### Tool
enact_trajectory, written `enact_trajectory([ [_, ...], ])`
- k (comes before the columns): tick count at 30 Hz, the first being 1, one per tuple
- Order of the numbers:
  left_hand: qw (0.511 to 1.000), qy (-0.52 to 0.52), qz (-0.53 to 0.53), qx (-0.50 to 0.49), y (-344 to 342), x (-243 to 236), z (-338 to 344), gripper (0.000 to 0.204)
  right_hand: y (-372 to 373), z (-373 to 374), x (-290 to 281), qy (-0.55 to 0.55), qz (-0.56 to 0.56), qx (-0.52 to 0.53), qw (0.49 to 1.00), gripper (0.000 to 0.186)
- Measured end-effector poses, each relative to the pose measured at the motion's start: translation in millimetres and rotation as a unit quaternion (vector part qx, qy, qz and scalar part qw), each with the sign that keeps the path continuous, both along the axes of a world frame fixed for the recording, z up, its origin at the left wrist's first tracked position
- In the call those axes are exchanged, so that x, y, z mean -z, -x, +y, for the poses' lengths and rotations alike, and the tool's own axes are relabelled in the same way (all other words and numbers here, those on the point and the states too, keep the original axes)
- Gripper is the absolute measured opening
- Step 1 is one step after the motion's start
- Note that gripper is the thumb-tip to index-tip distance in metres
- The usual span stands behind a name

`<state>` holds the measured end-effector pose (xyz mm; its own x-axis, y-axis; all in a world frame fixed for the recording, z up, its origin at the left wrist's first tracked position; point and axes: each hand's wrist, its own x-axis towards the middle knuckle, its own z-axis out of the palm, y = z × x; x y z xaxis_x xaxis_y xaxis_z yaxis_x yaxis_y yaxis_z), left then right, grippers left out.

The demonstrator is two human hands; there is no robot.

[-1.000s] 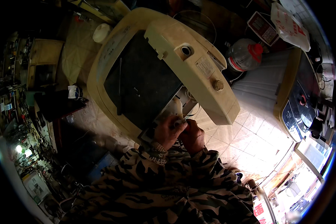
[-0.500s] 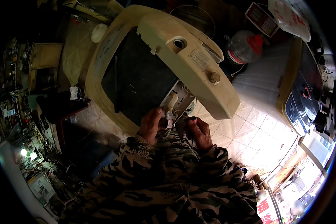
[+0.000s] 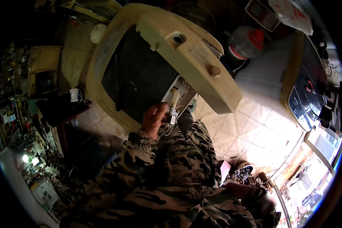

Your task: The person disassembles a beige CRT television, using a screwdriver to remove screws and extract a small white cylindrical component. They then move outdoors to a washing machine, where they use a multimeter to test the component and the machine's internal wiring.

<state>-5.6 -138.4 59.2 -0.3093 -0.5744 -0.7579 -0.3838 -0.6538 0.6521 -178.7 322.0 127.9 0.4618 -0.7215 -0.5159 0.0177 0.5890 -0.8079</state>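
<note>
My left hand point(image 3: 154, 118) is closed, thumb and fingers pinching a small white plastic valve point(image 3: 172, 117). A short yellowed elbow hose point(image 3: 174, 97) runs up from the valve into the opened machine. Thin wires point(image 3: 183, 108) hang beside it. The machine looks like an old washing machine, with a cream body point(image 3: 97, 72) and a dark flat top point(image 3: 136, 72). Its long cream panel point(image 3: 201, 72), with a round knob point(image 3: 215, 71), sits slanted across the right side. My right hand point(image 3: 238, 189) is low at the right, dark and partly hidden by my camouflage sleeve; its fingers do not show clearly.
A large clear bottle with a red cap point(image 3: 256, 39) stands behind the panel. Another appliance with a dark glossy top point(image 3: 306, 100) is at the right. Cluttered shelves point(image 3: 17, 110) line the left, near a dark small table point(image 3: 62, 110). A pink sheet point(image 3: 225, 171) lies by loose parts.
My right hand has left the valve and wires and swung down to the lower right. My left hand stays on the valve. The view has shifted slightly.
</note>
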Motion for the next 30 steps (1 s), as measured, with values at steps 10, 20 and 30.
enact_trajectory([
  [10, 0.998, 0.010, -0.034, 0.050, -9.9, 6.0, -5.5, 0.047, -63.4, -28.3, 13.1, -0.116, 0.133, 0.164, 0.970, 0.040],
  [20, 0.996, 0.004, 0.019, 0.082, -23.4, 51.3, -15.1, 0.051, -109.1, -19.8, 22.0, -0.144, 0.264, 0.273, 0.914, 0.032],
  [30, 0.997, 0.014, 0.021, 0.071, -16.6, 65.1, -20.4, 0.054, -221.8, -8.8, 6.4, -0.192, 0.346, 0.348, 0.850, 0.026],
])
